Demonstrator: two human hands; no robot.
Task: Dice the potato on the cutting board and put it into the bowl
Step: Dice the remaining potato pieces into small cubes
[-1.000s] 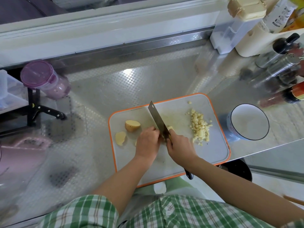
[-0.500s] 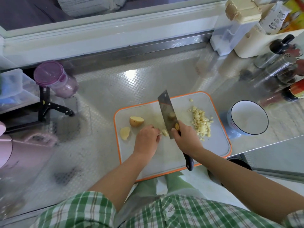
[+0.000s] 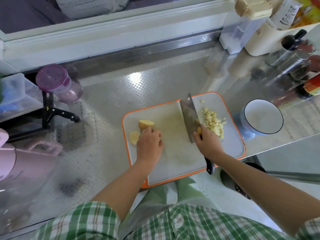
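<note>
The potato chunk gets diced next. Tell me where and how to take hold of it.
Take the potato chunk by its rounded skin sides, left hand coming from the near side. Its pale cut face seems to point up, so the skinned flanks likely give the surest pinch; the cleaver in the right hand sits off to the right.

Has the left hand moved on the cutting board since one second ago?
Yes. The left hand went from the middle of the cutting board toward its left end, reaching the potato half.

The orange-edged grey cutting board [image 3: 171, 122] is carrying pale yellow potato dice [image 3: 213, 122] beside a white, dark-rimmed bowl [image 3: 259, 118], green plaid shirt [image 3: 173, 222] below.
</note>
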